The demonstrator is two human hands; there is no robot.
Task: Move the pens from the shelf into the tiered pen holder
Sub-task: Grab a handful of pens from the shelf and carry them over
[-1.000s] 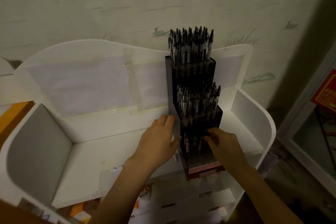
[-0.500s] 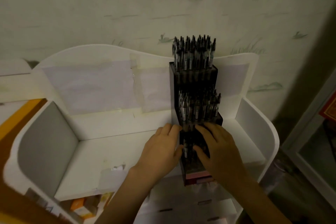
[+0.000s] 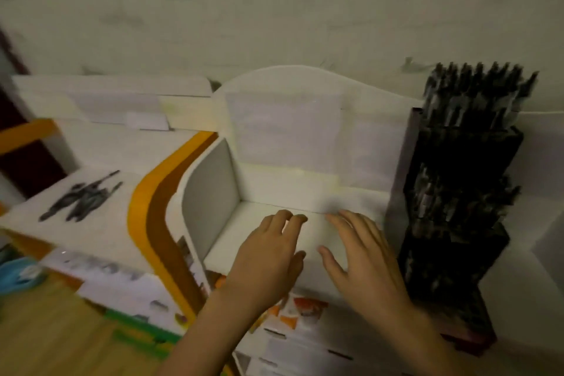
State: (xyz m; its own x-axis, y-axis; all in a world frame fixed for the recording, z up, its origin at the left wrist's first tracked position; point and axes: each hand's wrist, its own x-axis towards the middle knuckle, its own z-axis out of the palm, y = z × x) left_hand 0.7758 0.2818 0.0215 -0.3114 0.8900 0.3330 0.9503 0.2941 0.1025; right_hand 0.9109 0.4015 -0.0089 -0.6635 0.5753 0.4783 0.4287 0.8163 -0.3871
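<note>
While both hands hover empty, left hand (image 3: 268, 256) loosely curled and right hand (image 3: 363, 262) spread, the loose dark pens (image 3: 82, 195) lie far left on the white shelf (image 3: 100, 223), seemingly few. Reach left, gather them aligned, then slot them into the black tiered pen holder (image 3: 454, 223) at right.

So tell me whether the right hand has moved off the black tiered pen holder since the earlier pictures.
Yes. The right hand has come off the black tiered pen holder and now hovers open to its left, over the white shelf.
</note>
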